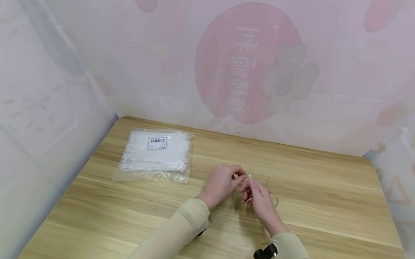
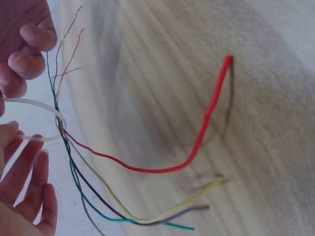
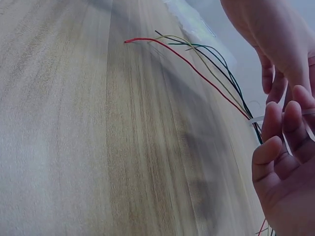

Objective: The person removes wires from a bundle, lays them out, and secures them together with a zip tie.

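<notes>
A white cable tie point(image 2: 40, 105) is bent into a loop around a bundle of thin wires, seen in the left wrist view. The red wire point(image 2: 147, 170) curves out beside yellow, green and dark ones. My left hand point(image 1: 220, 184) pinches the tie between thumb and fingertip. Opposite it, my right hand point(image 1: 261, 200) grips the tie near its small white end point(image 1: 249, 176), its other fingers curled loosely. The two hands almost meet above the table. In the right wrist view the tie's band point(image 3: 256, 119) crosses the wires just beyond the right fingertips.
A clear plastic bag point(image 1: 137, 154) of white cable ties with a barcode label lies at the table's back left. The wood-grain table point(image 1: 327, 177) has pale printed walls at its back and sides. A black wrist camera point(image 1: 265, 254) sits under the right sleeve.
</notes>
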A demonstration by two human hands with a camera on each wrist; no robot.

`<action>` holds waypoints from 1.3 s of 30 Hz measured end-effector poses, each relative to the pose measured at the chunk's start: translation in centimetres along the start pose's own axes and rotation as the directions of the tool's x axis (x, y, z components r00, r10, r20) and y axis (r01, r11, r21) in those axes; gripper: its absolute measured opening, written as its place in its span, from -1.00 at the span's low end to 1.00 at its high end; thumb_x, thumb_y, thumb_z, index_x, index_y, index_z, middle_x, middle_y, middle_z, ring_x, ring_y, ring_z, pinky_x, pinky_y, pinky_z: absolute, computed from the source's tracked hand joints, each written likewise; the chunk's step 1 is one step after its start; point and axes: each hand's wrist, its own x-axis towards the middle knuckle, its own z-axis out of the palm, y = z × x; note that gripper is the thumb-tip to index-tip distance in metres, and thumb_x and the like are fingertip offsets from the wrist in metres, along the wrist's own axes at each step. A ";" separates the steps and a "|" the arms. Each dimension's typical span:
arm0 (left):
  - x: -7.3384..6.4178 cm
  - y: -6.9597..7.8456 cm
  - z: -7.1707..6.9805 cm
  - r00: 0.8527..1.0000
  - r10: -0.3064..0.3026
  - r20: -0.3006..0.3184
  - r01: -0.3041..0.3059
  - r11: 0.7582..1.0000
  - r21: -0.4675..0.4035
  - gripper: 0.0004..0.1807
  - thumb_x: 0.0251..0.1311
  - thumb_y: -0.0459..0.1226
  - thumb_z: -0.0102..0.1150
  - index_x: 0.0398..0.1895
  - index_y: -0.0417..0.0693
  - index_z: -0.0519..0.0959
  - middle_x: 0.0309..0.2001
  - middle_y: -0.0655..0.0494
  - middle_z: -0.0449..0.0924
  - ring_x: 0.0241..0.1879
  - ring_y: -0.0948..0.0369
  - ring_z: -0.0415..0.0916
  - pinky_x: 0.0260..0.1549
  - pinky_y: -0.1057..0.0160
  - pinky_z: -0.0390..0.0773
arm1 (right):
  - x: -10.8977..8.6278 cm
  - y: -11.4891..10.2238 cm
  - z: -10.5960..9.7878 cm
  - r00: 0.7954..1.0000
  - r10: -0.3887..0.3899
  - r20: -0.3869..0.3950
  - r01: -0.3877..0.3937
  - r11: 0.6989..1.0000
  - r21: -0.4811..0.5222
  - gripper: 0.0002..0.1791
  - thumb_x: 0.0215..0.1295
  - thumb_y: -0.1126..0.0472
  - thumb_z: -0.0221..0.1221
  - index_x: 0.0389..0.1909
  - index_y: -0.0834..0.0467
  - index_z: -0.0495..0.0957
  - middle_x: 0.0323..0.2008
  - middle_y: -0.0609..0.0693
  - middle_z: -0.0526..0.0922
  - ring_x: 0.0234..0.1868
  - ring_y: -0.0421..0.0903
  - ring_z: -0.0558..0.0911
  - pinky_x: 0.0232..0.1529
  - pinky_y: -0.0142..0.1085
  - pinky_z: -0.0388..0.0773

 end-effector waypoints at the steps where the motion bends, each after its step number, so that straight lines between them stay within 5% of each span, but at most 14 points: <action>1: 0.0 0.1 0.0 1.000 0.019 -0.001 -0.019 1.000 0.011 -0.91 0.35 -0.17 0.33 -0.25 0.06 0.76 -0.27 0.29 0.76 -0.37 0.42 0.62 -0.36 0.47 0.53 | 0.0 0.0 0.0 1.000 0.002 0.003 -0.002 1.000 0.000 -0.43 0.71 -0.01 -0.30 -0.17 0.35 0.50 -0.41 0.21 0.52 -0.34 0.19 0.57 -0.39 -0.16 0.47; 11: -0.2 0.5 0.0 0.992 0.123 -0.034 -0.119 0.986 0.113 -0.91 0.34 -0.17 0.35 -0.26 0.06 0.77 -0.28 0.28 0.76 -0.45 0.37 0.58 -0.44 0.45 0.47 | -0.8 -2.5 -0.2 0.999 0.031 0.024 -0.032 0.999 0.003 -0.49 0.72 0.16 -0.32 -0.19 0.47 0.47 -0.39 0.39 0.49 -0.36 0.22 0.54 -0.43 -0.23 0.43; 16: -0.3 0.3 0.1 0.982 0.181 -0.059 -0.170 0.973 0.153 -0.93 0.31 -0.18 0.37 -0.28 0.06 0.77 -0.31 0.27 0.76 -0.51 0.36 0.50 -0.43 0.38 0.47 | -0.1 -0.6 -0.2 1.000 0.029 0.008 -0.029 0.999 0.022 -0.46 0.72 0.09 -0.30 -0.21 0.43 0.49 -0.41 0.38 0.49 -0.43 0.04 0.50 -0.49 -0.27 0.39; 21: -0.4 0.0 0.3 0.970 0.226 -0.093 -0.209 0.964 0.165 -0.95 0.28 -0.22 0.40 -0.31 0.04 0.77 -0.34 0.25 0.76 -0.50 0.32 0.55 -0.31 0.26 0.55 | 0.3 0.7 -0.2 1.000 0.012 -0.013 -0.012 1.000 0.020 -0.43 0.71 0.00 -0.26 -0.26 0.37 0.51 -0.51 0.17 0.49 -0.49 -0.04 0.47 -0.53 -0.28 0.36; 32: -0.4 0.7 0.0 0.976 0.211 -0.061 -0.202 0.971 0.127 -0.95 0.29 -0.24 0.38 -0.26 0.01 0.76 -0.30 0.21 0.76 -0.36 0.31 0.66 -0.29 0.36 0.58 | 0.3 0.8 -0.2 0.998 0.053 -0.022 -0.053 0.999 0.004 -0.42 0.70 0.00 -0.24 -0.32 0.38 0.50 -0.56 0.08 0.49 -0.52 -0.06 0.49 -0.54 -0.28 0.36; 39: -0.3 0.7 -0.1 0.985 0.169 0.040 -0.168 0.985 -0.029 -0.78 0.41 -0.24 0.23 0.02 -0.06 0.73 -0.14 0.13 0.75 -0.26 0.32 0.64 -0.24 0.42 0.56 | -0.8 -2.0 -0.4 0.997 0.074 -0.008 -0.075 0.997 -0.008 -0.46 0.71 0.15 -0.28 -0.30 0.49 0.47 -0.45 0.44 0.48 -0.43 0.17 0.52 -0.51 -0.30 0.37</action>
